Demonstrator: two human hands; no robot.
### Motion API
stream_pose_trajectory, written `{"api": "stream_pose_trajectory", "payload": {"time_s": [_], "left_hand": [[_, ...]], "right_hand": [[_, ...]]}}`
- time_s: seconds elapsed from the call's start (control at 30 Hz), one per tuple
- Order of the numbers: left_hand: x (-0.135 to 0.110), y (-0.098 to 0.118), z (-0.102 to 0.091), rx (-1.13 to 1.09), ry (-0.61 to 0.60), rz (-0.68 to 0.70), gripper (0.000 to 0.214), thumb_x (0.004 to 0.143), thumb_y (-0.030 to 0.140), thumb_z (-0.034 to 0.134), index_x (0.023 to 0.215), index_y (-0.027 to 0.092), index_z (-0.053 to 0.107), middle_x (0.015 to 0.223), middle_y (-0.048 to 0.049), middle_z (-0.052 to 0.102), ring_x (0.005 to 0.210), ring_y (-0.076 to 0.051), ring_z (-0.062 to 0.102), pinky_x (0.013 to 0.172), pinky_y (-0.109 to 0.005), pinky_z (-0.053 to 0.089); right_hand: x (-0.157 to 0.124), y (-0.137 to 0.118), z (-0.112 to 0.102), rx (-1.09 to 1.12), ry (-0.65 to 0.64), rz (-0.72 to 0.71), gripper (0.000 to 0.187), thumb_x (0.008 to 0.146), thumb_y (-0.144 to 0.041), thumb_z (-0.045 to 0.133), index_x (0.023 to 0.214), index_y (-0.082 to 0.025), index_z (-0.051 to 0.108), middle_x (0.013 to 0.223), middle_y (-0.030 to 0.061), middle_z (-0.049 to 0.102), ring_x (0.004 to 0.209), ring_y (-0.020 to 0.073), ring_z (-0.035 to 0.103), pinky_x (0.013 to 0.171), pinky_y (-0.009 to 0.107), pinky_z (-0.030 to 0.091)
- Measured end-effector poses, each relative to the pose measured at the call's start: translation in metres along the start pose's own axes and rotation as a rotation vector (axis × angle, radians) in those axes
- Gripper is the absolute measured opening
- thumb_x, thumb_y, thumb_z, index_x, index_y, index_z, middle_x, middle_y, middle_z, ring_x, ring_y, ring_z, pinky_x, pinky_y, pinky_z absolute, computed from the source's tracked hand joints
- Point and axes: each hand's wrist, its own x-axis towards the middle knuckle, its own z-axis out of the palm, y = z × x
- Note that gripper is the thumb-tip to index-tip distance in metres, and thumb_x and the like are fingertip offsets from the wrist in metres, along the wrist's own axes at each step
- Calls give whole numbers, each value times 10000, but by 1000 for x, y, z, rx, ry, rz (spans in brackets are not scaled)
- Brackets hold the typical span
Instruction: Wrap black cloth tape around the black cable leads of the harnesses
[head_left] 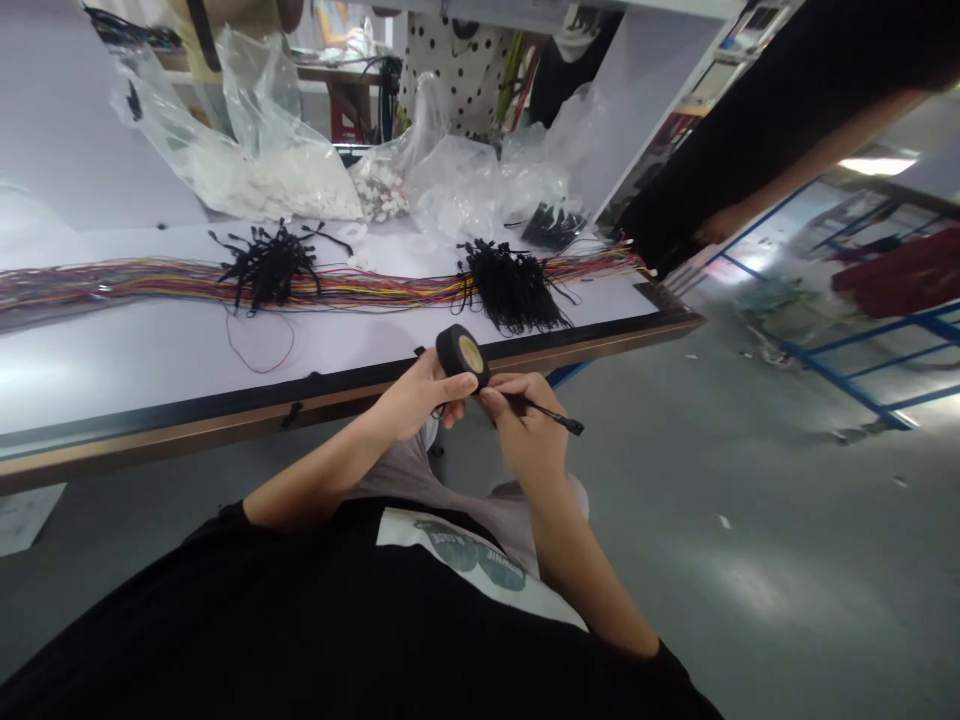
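My left hand (420, 398) is closed around a roll of black tape (453, 350), its pale core facing right. Beside it, my right hand (529, 425) pinches a thin black cable (544, 408) whose connector end points out to the right. The two hands almost meet just off the bench's front edge, where tape and cable come together. Behind the roll, a bundle of black connector leads (514, 285) lies across long coloured wires (375, 290) on the bench. A second bunch of black leads (270, 265) rests further left on the same wires.
Clear plastic bags (262, 170) with white parts line the back of the white bench (172, 350). A dark-sleeved arm (750, 150) of another person reaches in at the right. Blue metal racks (862, 370) stand beyond on the grey floor. More people are behind the bench opening.
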Motion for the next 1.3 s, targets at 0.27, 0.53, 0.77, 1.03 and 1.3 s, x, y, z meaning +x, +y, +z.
{"api": "stream_pose_trajectory", "payload": {"time_s": [0.27,0.53,0.77,1.03,1.3], "left_hand": [[-15,-5,-4,238,-29,131,437,573,444,730,790,172,466,711,11,464,620,-105,463,543,-248,418],[-11,-7,-19,643,-69,336,279,702,394,630,822,184,491,843,-12,499,769,-141,492,683,-272,443],[-9,-15,2,573,182,315,72,724,138,521,669,181,507,671,25,554,668,-106,527,672,-243,430],[0,-5,-6,-78,-56,-102,344,709,464,597,820,164,471,563,36,504,418,-81,473,389,-208,301],[-14,-17,-6,-62,-25,24,548,536,594,709,849,187,517,766,-30,540,714,-142,540,622,-276,447]], "right_hand": [[-1,12,11,274,56,347,210,716,-347,628,607,-212,509,538,-40,570,507,125,535,537,279,430],[1,3,-1,57,-51,188,211,702,-276,635,553,-206,504,622,-27,594,629,128,549,634,285,430],[-3,8,7,217,-139,255,134,725,-329,620,752,-227,538,595,-55,537,522,120,533,510,263,433],[-5,8,6,43,-62,-19,84,763,-282,600,702,-235,568,740,-8,653,729,158,605,697,318,477],[-5,15,13,241,86,269,164,712,-313,630,628,-209,536,675,-6,628,605,145,592,610,313,488]]}}
